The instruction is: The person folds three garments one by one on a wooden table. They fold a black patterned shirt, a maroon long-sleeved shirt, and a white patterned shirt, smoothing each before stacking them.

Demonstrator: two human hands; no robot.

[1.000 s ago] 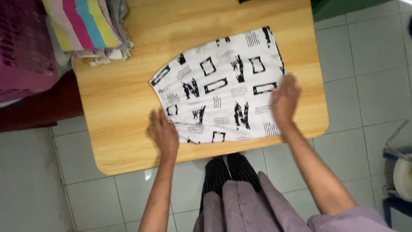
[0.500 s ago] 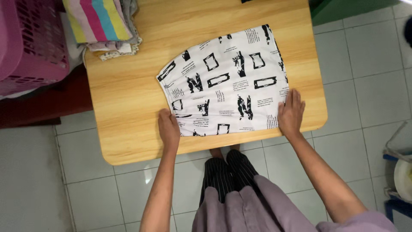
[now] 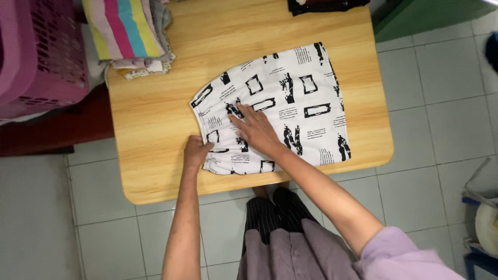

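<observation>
A white garment with black printed patches (image 3: 306,98) lies flat on the light wooden table (image 3: 155,114). My left hand (image 3: 195,152) is closed on the garment's near left corner, at its gathered waistband edge. My right hand (image 3: 256,127) lies flat on the cloth's left part, fingers spread, palm pressing down just right of the left hand. The garment's right end lies free near the table's right edge.
A stack of folded clothes with a striped one on top (image 3: 127,31) sits at the table's far left corner. A pink laundry basket (image 3: 36,52) stands left of the table. A dark folded item (image 3: 324,5) lies at the far edge. Tiled floor surrounds.
My right hand left the garment's right end and moved left onto its left part. My left hand closed on the near left corner.
</observation>
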